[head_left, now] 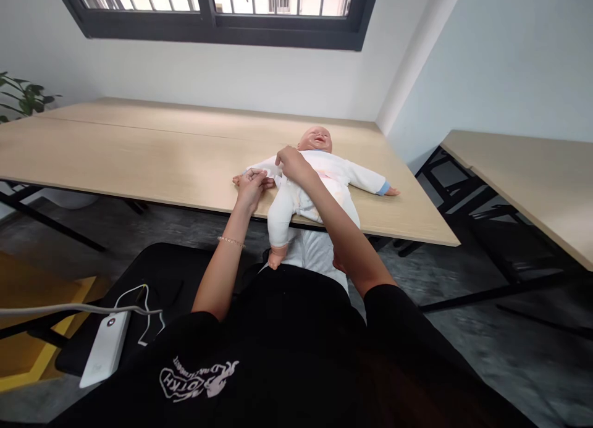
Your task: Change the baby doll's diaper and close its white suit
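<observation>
A baby doll (280,221) in white clothes with blue cuffs lies on its back at the table's near edge, head away from me and legs hanging over the edge. My left hand (254,184) is at the doll's side, beside its outstretched arm, with fingers pinched on a small piece of the white clothing (277,180). My right hand (294,163) reaches across the doll's chest from the right, its fingers curled down near the same side. What the right fingertips grip, if anything, is too small to make out.
The doll lies on a long wooden table (185,162) under a window (217,20). To the right stands another table (523,175). A black chair (157,267) at lower left bears a white power bank (105,348) with a cable. A plant (28,97) is at far left.
</observation>
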Motion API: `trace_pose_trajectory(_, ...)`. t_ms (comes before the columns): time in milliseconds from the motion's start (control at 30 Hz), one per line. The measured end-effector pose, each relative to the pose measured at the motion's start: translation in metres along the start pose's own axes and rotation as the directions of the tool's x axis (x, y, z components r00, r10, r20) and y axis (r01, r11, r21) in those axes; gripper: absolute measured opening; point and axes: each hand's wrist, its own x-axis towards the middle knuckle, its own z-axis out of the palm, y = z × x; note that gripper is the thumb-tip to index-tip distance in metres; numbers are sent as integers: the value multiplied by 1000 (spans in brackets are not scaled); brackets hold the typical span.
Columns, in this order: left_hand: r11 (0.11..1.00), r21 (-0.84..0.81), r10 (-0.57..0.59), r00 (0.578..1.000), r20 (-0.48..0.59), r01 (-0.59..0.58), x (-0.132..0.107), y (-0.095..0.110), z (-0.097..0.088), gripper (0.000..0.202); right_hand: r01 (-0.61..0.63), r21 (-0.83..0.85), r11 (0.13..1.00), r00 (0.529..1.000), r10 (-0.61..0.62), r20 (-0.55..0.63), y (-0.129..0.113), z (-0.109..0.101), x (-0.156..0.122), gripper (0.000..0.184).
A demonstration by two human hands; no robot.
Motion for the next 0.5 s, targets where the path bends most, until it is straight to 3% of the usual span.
trace_pose_trajectory(167,1000,3,-31,982,184,31,-9,7,-1,35,-121,-94,988,993,121,-5,-16,5,4,42)
trace_pose_trajectory(267,998,-13,-50,977,208,54,-10,8,0,35,-182,-101,978,982,186,25,-19,6,5,39)
trace_pose_trajectory(400,996,-57,-63,982,178,74,-8,7,4,33,-84,49,995,996,82,47,-4,-6,-2,37)
trace_pose_trajectory(500,994,-76,-64,990,122,74,-7,7,10,28,25,136,990,999,-21,-31,11,-21,-24,41)
